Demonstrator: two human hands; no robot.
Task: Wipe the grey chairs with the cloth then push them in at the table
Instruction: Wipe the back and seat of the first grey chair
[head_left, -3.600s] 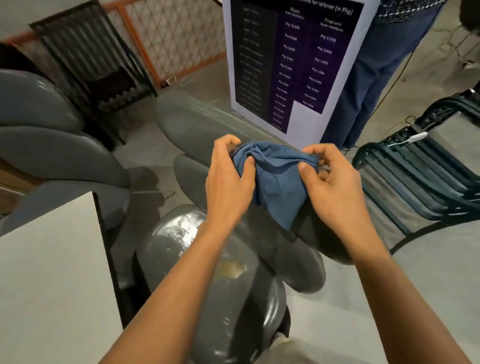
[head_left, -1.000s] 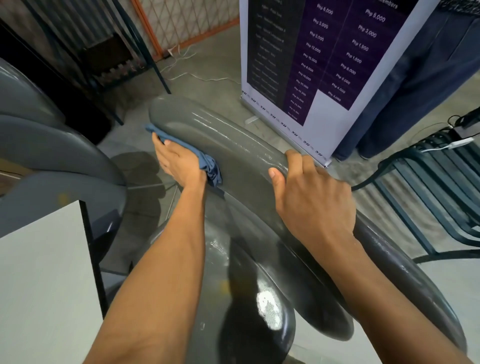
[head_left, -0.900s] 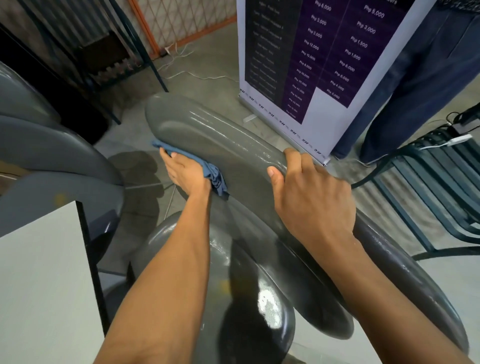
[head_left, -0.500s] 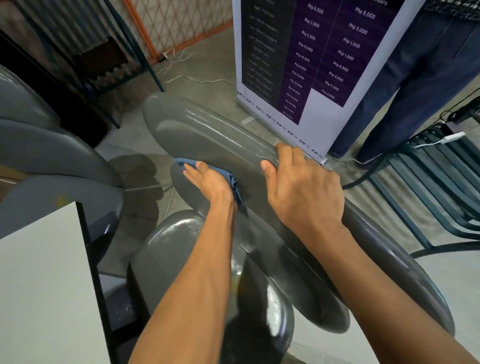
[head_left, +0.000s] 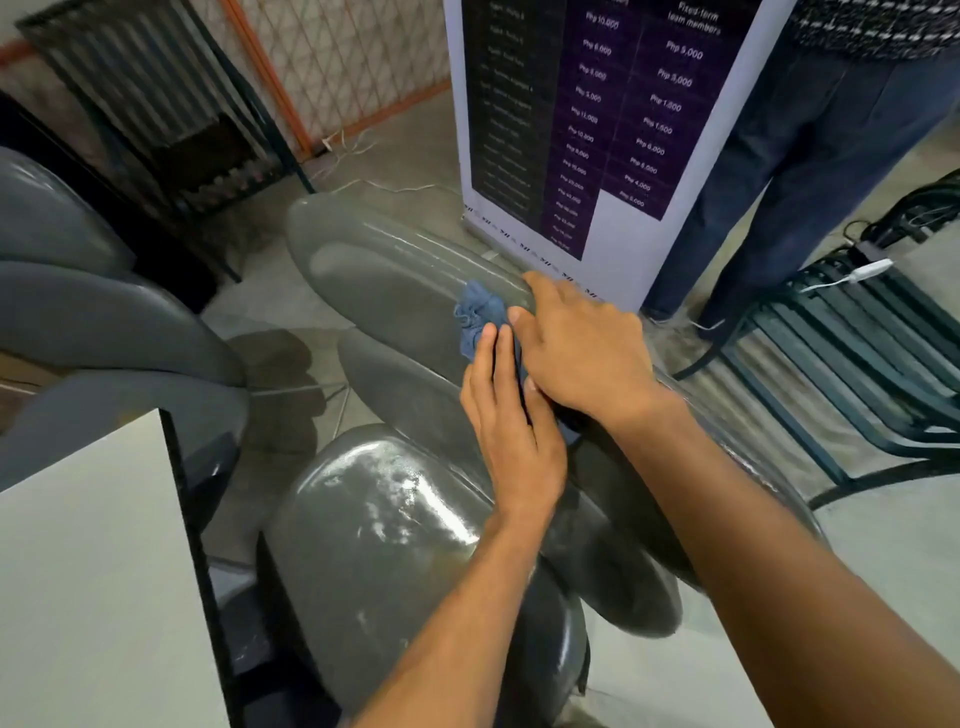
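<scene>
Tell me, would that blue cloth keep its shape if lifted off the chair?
Probably not. The blue cloth lies bunched in soft folds against the grey chair, so it would likely droop. It looks thin, so probably light. The chair's glossy back suggests the cloth slides easily under the left hand beside the right hand.

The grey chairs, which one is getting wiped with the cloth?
The grey chair in the middle; both hands and the blue cloth are on its backrest. The left chairs are untouched.
</scene>
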